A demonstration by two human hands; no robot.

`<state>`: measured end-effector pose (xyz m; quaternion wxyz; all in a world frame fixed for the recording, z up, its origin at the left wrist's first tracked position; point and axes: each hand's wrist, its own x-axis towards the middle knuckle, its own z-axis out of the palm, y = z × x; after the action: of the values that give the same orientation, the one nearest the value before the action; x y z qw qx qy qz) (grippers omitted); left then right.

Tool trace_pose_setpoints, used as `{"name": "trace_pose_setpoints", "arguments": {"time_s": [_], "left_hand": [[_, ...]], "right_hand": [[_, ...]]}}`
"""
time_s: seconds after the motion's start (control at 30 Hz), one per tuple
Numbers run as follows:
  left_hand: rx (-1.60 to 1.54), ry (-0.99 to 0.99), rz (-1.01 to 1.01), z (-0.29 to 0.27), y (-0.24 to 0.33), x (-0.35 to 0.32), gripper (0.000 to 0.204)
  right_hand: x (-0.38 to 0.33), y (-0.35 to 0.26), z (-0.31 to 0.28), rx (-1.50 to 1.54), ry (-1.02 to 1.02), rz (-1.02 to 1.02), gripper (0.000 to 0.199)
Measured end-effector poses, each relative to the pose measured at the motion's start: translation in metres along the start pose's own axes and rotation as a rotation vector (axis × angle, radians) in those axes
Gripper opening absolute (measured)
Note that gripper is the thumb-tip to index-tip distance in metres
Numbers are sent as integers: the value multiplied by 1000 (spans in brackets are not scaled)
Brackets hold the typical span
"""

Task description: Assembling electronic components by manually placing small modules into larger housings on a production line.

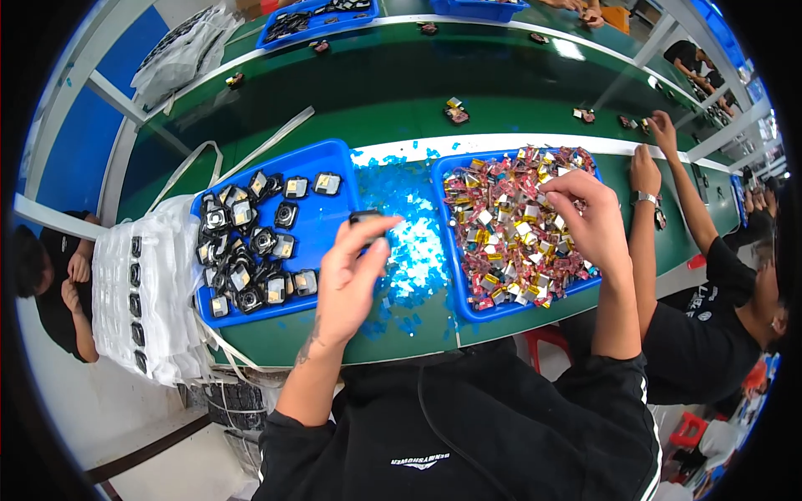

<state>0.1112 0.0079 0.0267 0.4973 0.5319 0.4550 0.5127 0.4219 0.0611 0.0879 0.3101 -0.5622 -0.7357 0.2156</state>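
Note:
My left hand [355, 271] holds a small black square part [364, 218] between thumb and fingers, above the gap between two blue trays. The left blue tray [322, 219] holds several black square parts with silver faces [251, 250]. My right hand [585, 219] reaches into the right blue tray [455, 275], fingers pinched among a heap of small red, gold and silver pieces [510, 225]; whether it grips one I cannot tell. Blue film scraps [409, 234] lie scattered on the green bench between the trays.
A stack of clear plastic trays with black parts [142, 292] sits left of the trays. A green conveyor belt [393, 92] runs behind, carrying a few small parts. Another worker's arms [660, 192] reach over the bench on the right; a seated person [50, 284] is at left.

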Motion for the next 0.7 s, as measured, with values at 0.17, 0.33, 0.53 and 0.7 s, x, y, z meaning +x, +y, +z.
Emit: {"name": "trace_pose_setpoints", "arguments": {"time_s": [0.17,0.33,0.53,0.7], "left_hand": [[292,-131,123,35,30,17,27],[241,-257,99,41,33,14,18],[236,-156,95,29,21,5,15],[144,54,37,25,2,-3,15]], "right_hand": [[-12,-43,15,64,-74,-305,26],[-19,-57,45,493,-71,-104,18],[-16,-65,69,666,-146,56,13],[-14,-78,92,170,44,-482,14]]}}
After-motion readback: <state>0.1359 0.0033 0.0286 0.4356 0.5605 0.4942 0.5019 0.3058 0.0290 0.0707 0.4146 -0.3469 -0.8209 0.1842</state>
